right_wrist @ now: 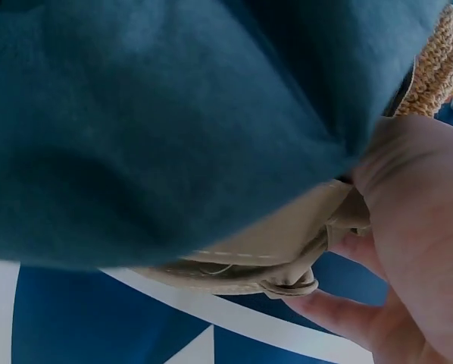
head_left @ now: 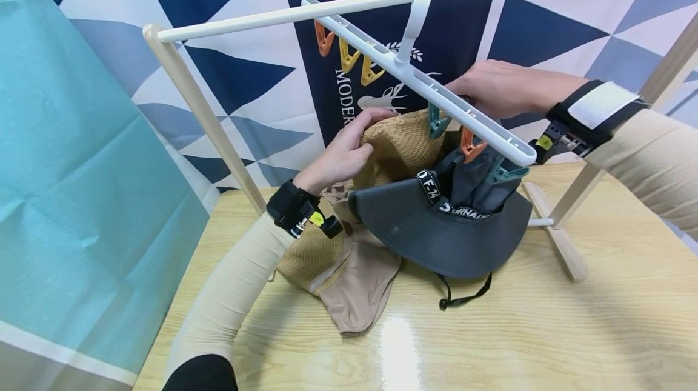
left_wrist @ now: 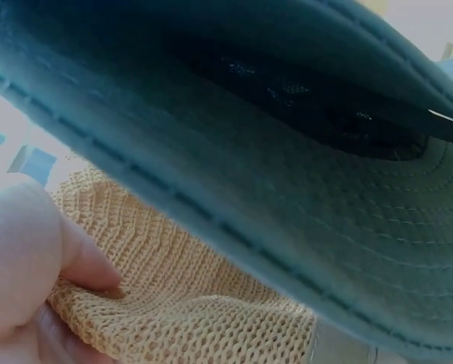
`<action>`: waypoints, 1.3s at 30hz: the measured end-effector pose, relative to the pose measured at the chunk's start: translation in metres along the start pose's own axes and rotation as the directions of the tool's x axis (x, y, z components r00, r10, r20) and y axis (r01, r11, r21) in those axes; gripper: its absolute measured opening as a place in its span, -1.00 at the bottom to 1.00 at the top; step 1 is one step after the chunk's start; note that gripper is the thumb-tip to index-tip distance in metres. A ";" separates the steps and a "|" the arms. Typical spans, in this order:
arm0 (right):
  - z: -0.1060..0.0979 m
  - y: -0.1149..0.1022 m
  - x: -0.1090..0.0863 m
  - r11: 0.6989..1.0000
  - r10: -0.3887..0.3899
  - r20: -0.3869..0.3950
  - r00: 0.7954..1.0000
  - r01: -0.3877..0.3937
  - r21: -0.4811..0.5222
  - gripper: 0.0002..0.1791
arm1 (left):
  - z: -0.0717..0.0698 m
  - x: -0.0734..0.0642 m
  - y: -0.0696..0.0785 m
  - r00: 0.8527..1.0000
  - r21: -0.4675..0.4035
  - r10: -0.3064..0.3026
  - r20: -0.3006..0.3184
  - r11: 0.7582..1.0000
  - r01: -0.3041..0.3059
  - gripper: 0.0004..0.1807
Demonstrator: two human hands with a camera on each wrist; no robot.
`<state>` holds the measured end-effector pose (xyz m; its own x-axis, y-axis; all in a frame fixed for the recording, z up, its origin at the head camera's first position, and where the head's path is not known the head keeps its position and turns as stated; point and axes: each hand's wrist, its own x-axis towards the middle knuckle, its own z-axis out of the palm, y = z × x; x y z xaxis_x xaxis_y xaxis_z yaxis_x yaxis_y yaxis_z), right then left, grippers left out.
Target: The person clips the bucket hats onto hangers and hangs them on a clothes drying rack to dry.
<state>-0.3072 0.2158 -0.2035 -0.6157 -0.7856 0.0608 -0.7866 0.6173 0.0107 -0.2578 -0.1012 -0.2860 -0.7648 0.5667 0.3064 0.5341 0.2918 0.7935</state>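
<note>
My left hand (head_left: pixel 349 147) pinches the edge of a tan knitted sun hat (head_left: pixel 406 142) with beige cloth parts. In the left wrist view, the thumb presses on its knitted mesh (left_wrist: pixel 181 280). My right hand (head_left: pixel 503 89) reaches behind the hanger, its fingertips hidden in the head view. The right wrist view shows it gripping the hat's beige cloth (right_wrist: pixel 264 243). A dark grey bucket hat (head_left: pixel 436 227) hangs in front from the white clip hanger (head_left: pixel 458 95), near an orange clip (head_left: pixel 471 145) and a teal clip (head_left: pixel 507 171). Its chin cord (head_left: pixel 463 300) dangles over the table.
The hanger hooks over the white rail (head_left: pixel 262 20) of a wooden stand (head_left: pixel 204 115). Another orange clip (head_left: pixel 324 38) and yellow clips (head_left: pixel 347 56) hang at its far end. Behind is a patterned cloth (head_left: pixel 240 76). Below lies a wood-grain table (head_left: pixel 463 348).
</note>
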 end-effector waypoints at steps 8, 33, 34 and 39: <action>0.008 0.004 0.001 0.997 -0.079 -0.080 0.994 0.080 0.010 -0.72 | -0.001 -0.003 0.000 1.000 0.013 0.008 -0.010 1.000 -0.008 -0.27; 0.019 0.022 -0.017 0.998 -0.059 -0.191 0.980 0.064 0.025 -0.58 | -0.007 -0.018 -0.018 0.999 -0.092 -0.040 -0.030 0.995 0.037 -0.09; 0.019 0.023 -0.019 0.998 -0.047 -0.192 0.980 0.053 0.026 -0.58 | -0.007 -0.019 -0.018 0.999 -0.097 -0.045 -0.030 0.994 0.042 -0.09; 0.021 0.030 -0.028 0.999 0.043 -0.175 0.984 -0.037 0.038 -0.68 | -0.010 -0.023 -0.023 0.996 -0.112 -0.083 -0.041 0.991 0.077 -0.09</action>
<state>-0.3147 0.2555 -0.2255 -0.6315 -0.7390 0.2346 -0.7645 0.6439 -0.0297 -0.2563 -0.1284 -0.3064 -0.8206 0.5083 0.2614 0.4296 0.2469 0.8686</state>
